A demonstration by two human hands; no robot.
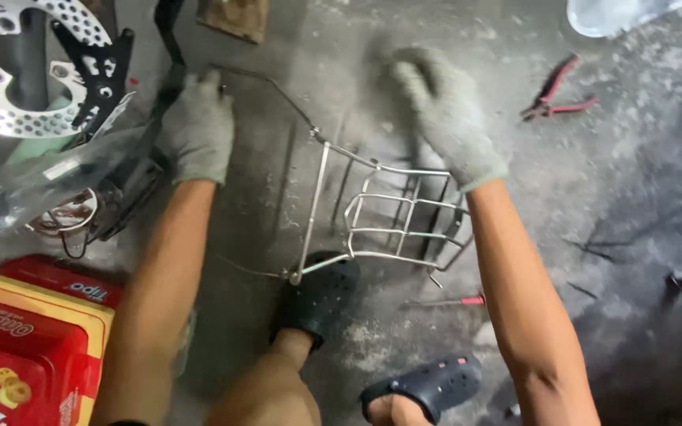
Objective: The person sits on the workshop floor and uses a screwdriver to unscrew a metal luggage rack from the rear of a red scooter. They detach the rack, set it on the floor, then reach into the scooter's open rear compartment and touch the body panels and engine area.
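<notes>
Head view: blurred right hand (444, 110) over wire rack (392, 213)

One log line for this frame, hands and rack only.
left hand: grips wire | right hand: blurred over wire rack | foot: on rack

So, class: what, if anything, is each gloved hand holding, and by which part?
The left hand grips the thin wire at its far end. The right hand is blurred above the metal wire rack; whether it holds anything cannot be told.
</notes>
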